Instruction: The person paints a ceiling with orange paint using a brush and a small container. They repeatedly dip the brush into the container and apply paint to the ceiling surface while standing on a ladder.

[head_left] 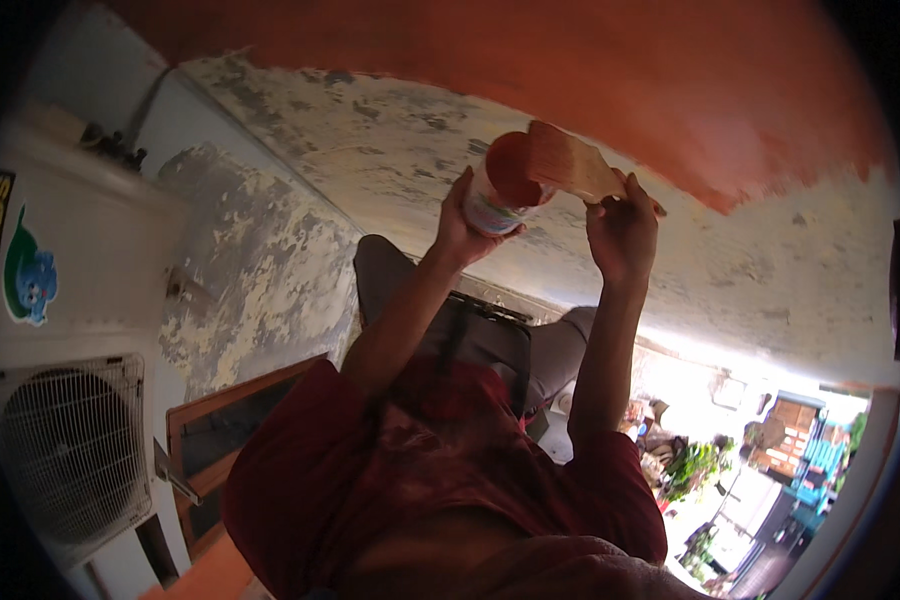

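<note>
A paint tub (506,190) is clasped by the left grip (462,226); beside its rim, a flat paintbrush (575,165) is pinched by the right grip (622,232).

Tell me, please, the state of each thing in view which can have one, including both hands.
Paint container: open, orange-red inside.
Brush: bristles coated with orange-red paint, at the container's mouth.
Left hand: closed around the container.
Right hand: gripping the brush handle.
Front wall: partly orange, the rest pale and patchy.
Side wall: patchy, flaking.
Air-conditioner unit: grille in place; running or not, cannot tell.
</note>
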### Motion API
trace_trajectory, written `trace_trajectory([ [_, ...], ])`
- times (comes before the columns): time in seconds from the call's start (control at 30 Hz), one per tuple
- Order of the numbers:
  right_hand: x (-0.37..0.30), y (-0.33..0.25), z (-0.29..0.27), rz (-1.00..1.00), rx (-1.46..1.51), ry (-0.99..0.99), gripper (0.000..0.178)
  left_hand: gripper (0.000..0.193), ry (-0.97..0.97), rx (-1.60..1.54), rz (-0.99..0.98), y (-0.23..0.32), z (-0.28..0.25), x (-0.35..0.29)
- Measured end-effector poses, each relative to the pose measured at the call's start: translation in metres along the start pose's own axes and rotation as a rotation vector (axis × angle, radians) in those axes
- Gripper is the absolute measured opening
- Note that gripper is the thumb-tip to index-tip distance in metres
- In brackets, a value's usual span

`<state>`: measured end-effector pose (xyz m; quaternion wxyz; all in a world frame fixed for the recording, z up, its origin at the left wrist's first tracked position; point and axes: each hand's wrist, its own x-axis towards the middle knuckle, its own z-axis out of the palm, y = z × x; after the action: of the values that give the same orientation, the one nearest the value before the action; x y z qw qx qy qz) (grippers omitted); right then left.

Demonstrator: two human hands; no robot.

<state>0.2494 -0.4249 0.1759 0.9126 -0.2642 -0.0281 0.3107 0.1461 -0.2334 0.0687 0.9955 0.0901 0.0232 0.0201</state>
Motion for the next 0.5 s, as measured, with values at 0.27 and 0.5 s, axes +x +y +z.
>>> trace_trajectory([
  [0.27, 0.023, 0.090, 0.020, 0.247, 0.277, -0.208, 0.047, 0.052, 0.134, -0.021, 0.106, 0.059, -0.012, -0.027],
  [0.5, 0.059, 0.153, 0.085, 0.273, 0.150, -0.291, 0.047, 0.057, 0.213, 0.018, 0.294, 0.129, -0.028, -0.060],
])
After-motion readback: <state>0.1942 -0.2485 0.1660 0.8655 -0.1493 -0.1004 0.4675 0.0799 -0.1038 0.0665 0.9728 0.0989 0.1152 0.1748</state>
